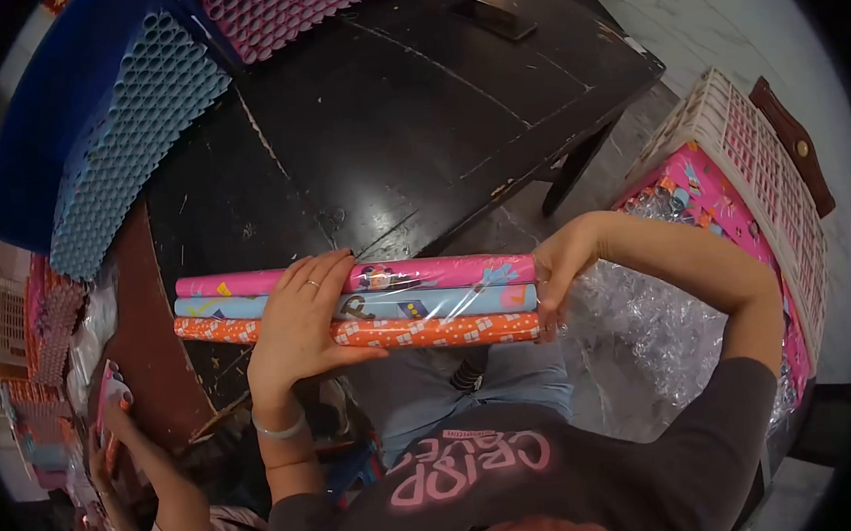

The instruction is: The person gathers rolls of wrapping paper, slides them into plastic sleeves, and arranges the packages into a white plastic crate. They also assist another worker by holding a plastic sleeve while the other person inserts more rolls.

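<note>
Three wrapped rolls lie side by side in clear film across the front of the black table: a pink roll [446, 271], a light blue roll [428, 303] and an orange roll with white shapes [440, 332]. My left hand [301, 323] rests over the bundle left of its middle, fingers bent over the pink roll and thumb along the orange one. At the right end of the bundle, my right hand [566, 266] holds the ends of the rolls and the film, its fingertips partly hidden.
A phone [494, 18] lies on the black table [356, 122]. Blue and pink tubes are stacked at the back left. Crumpled clear film [646, 319] and a white basket [748, 154] are at right. A co-worker's arms [164, 471] hold rolls at lower left.
</note>
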Action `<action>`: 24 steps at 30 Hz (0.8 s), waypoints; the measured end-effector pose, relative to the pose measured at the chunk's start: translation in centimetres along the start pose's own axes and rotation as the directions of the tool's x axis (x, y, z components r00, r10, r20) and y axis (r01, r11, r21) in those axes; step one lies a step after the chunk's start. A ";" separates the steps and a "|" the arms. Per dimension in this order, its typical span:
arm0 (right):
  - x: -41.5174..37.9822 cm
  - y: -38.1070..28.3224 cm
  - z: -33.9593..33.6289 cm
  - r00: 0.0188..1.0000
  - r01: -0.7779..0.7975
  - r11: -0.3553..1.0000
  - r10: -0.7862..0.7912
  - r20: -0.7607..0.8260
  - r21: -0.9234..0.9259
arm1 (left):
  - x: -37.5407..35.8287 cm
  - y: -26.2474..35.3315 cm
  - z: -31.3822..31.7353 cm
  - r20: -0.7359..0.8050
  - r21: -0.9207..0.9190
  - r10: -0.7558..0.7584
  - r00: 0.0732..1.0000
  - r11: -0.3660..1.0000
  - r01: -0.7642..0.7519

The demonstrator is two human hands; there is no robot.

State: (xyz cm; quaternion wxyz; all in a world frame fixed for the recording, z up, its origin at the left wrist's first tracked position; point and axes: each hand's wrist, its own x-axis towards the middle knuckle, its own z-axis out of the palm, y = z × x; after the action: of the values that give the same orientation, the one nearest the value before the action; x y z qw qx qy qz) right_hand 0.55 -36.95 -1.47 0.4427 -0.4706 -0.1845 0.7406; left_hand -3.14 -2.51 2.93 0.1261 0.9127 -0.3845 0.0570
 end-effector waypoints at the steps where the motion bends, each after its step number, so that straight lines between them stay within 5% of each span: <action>1: 0.6 0.2 0.0 1.000 0.013 1.000 -0.013 -0.011 0.006 | -0.1 0.0 0.0 0.025 0.008 -0.008 1.000 1.000 0.008; 3: 1.6 1.8 0.4 0.984 -0.178 0.982 0.178 -0.012 -0.062 | -0.3 0.0 -0.2 0.013 0.022 0.029 0.999 0.999 -0.029; 4: 2.3 3.1 2.2 0.995 0.027 1.000 -0.028 -0.100 -0.010 | -0.3 0.3 -0.2 -0.004 0.032 0.055 0.998 0.998 -0.055; 7: 2.0 4.9 4.5 0.978 0.203 0.978 -0.200 -0.064 0.054 | -2.7 2.4 0.0 -0.212 0.303 0.142 0.967 0.950 -0.073; 9: 2.4 8.0 6.3 0.927 0.309 0.948 -0.318 -0.201 -0.073 | -7.5 2.4 2.7 -0.264 -0.088 0.140 0.954 0.982 -0.168; 10: 0.8 6.9 8.8 0.935 0.262 0.965 -0.252 -0.249 0.007 | -8.4 2.8 3.8 -0.197 -0.452 0.119 0.973 0.870 -0.198; 11: 1.1 9.1 9.5 0.888 0.368 0.927 -0.373 -0.267 -0.072 | -8.9 3.0 5.0 -0.112 -0.745 0.128 0.985 0.646 -0.168; 12: 2.2 12.0 10.1 0.826 0.467 0.869 -0.494 -0.271 -0.160 | -9.4 4.4 7.5 -0.011 -0.954 -0.090 0.996 0.299 0.017; 13: 2.3 14.1 10.8 0.900 0.369 0.927 -0.373 -0.226 -0.064 | -9.4 6.5 10.8 0.184 -0.980 -0.249 0.951 -0.125 0.157; 14: 2.6 15.5 12.4 0.842 0.464 0.879 -0.477 -0.252 -0.114 | -8.2 8.1 13.4 0.331 -0.914 -0.419 0.845 -0.364 0.178; 15: 2.3 15.4 14.1 0.774 0.547 0.820 -0.572 -0.272 -0.169 | -7.4 8.6 13.9 0.337 -0.910 -0.403 0.851 -0.372 0.184; 16: 0.6 15.3 16.1 0.874 0.386 0.922 -0.371 -0.314 -0.014 | -6.4 9.0 13.9 0.275 -0.773 -0.344 0.898 -0.634 -0.006; 17: 0.2 16.4 17.5 0.867 0.393 0.919 -0.374 -0.328 -0.009 | -4.8 9.7 13.6 0.191 -0.532 -0.309 0.932 -0.830 -0.167; 18: -0.1 17.6 19.5 0.840 0.373 0.926 -0.307 -0.447 0.065 | -2.8 10.5 12.7 0.073 -0.528 -0.287 0.955 -0.824 -0.207; 20: 0.3 21.0 23.1 0.779 0.369 0.923 -0.241 -0.579 0.112 | 2.6 13.8 10.6 0.147 -0.664 -0.411 0.900 -0.715 -0.219; 22: 0.8 24.7 27.9 0.494 0.599 0.797 -0.294 -0.818 0.076 | 5.1 16.6 12.2 0.158 -0.646 -0.223 0.962 -0.760 -0.071; 24: 0.7 28.6 32.1 0.529 0.436 0.898 -0.196 -0.826 0.066 | 7.4 21.3 12.4 0.235 -0.632 -0.040 0.971 -0.766 0.122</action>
State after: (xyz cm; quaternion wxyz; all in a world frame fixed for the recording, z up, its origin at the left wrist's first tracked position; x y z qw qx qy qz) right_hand -40.99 -47.24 -5.86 0.6637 -0.6467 0.0524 0.3722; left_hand -13.11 -25.31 -3.57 0.8921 0.2411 -0.0794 -0.3738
